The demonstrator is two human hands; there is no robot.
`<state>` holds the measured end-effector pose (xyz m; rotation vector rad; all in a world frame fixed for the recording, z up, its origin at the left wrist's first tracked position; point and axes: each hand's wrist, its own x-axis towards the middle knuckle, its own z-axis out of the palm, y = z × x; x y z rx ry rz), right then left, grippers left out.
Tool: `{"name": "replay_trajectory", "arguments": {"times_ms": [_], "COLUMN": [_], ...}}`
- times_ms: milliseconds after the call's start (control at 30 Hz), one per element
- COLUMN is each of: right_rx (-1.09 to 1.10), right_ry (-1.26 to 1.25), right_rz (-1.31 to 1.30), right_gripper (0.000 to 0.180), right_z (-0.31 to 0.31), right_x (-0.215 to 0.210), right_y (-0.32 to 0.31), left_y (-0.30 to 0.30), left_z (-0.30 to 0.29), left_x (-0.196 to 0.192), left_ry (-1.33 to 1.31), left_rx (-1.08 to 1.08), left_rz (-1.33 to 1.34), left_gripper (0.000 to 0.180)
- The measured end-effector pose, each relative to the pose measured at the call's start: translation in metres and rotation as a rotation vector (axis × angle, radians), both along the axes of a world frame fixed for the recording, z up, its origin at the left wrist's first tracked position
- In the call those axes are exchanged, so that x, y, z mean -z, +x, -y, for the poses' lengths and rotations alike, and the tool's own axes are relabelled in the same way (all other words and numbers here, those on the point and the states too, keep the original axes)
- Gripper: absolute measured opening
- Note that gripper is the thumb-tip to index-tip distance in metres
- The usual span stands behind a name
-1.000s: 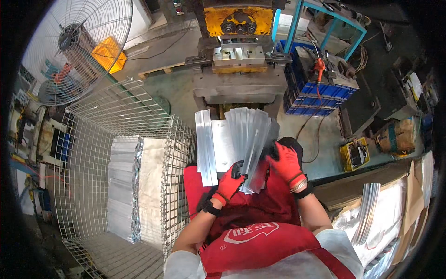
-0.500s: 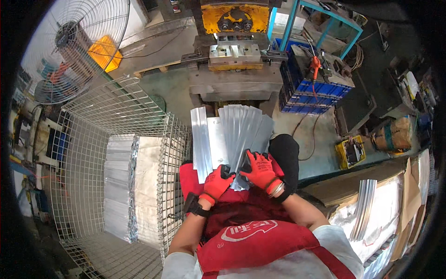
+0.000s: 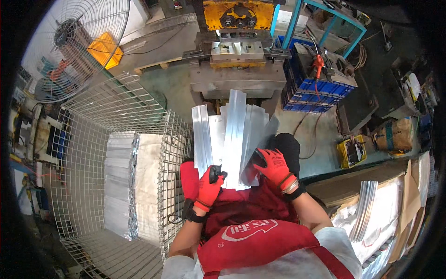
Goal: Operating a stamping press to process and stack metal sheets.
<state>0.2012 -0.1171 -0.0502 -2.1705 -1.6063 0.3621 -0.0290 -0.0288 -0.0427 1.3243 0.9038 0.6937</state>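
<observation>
Long shiny metal strips (image 3: 255, 123) lie fanned out over my lap, with one bright metal strip (image 3: 235, 132) on top reaching farther forward than the others. My left hand (image 3: 210, 187), in a red glove with black fingertips, is closed at the near left edge of that top strip, thumb and fingers pinched together. On the other side my right hand (image 3: 273, 168), gloved alike, grips the near right edge of the fanned strips; some of its fingers are hidden beneath them. Another grooved metal strip (image 3: 201, 135) lies at the left of the fan.
A press (image 3: 238, 76) with a metal die stands straight ahead. At left, a wire cage (image 3: 162, 186) holds stacked strips and cardboard, with a fan (image 3: 69, 35) beyond. Blue crates (image 3: 309, 95) stand right of the press. More strips (image 3: 364, 209) lie on a wrapped stack at right.
The top strip has moved forward and now stands out beyond the fan. My hands have drawn apart, the right one outward and forward, the left one slightly left.
</observation>
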Motion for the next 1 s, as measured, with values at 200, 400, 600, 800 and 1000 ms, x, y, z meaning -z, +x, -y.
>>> {"name": "replay_trajectory", "arguments": {"times_ms": [200,400,600,800,1000], "right_rx": [-0.057,0.108,-0.024,-0.230,0.049], "right_ry": [0.003,0.196,0.279,0.376,0.515], "right_rz": [0.157,-0.101,-1.480,-1.797,-1.617], "right_gripper": [0.052,0.049,0.047,0.044,0.016], "right_z": [0.000,-0.010,-0.015,-0.045,-0.094], "right_x": [-0.012,-0.025,-0.028,-0.039,-0.079], "right_y": [-0.001,0.009,0.012,0.014,0.030], "left_y": [-0.009,0.001,0.005,0.026,0.059], "left_z": [-0.008,-0.008,0.010,0.012,-0.016], "left_x": [-0.020,-0.002,-0.033,-0.038,-0.068], "left_ry": [0.001,-0.211,-0.470,-0.563,-0.822], "left_rx": [-0.013,0.024,0.198,0.634,0.657], "left_rz": [0.107,0.194,0.150,0.737,0.699], "left_gripper": [0.023,0.017,0.029,0.033,0.054]}}
